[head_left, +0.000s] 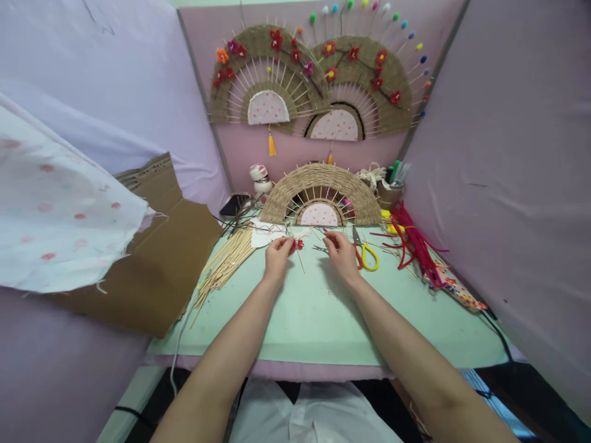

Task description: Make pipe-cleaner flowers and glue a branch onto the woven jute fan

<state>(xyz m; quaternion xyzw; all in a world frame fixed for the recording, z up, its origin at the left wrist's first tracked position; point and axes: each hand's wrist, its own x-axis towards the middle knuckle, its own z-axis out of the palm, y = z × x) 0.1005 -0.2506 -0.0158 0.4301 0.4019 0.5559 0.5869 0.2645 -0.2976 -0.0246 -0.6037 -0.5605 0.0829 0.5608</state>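
Observation:
My left hand (277, 255) is closed in a pinch on a small red pipe-cleaner flower (300, 244), which shows at its fingertips above the table. A thin stick or wire slants down just below the flower. To the right, my right hand (340, 251) is also pinched, with a short red piece of pipe cleaner (325, 230) at its fingertips. Small metal tips (319, 248) show beside that hand, the rest hidden behind it. Scissors with yellow and red handles (370, 258) lie just right of the right hand.
A woven fan (318, 175) stands behind my hands. Thin sticks (226, 261) and cardboard (152, 264) with spotted cloth (60, 215) are at left. Red pipe cleaners (418, 240) and a power strip (462, 292) lie right. Two decorated fans hang on the back panel (175, 138).

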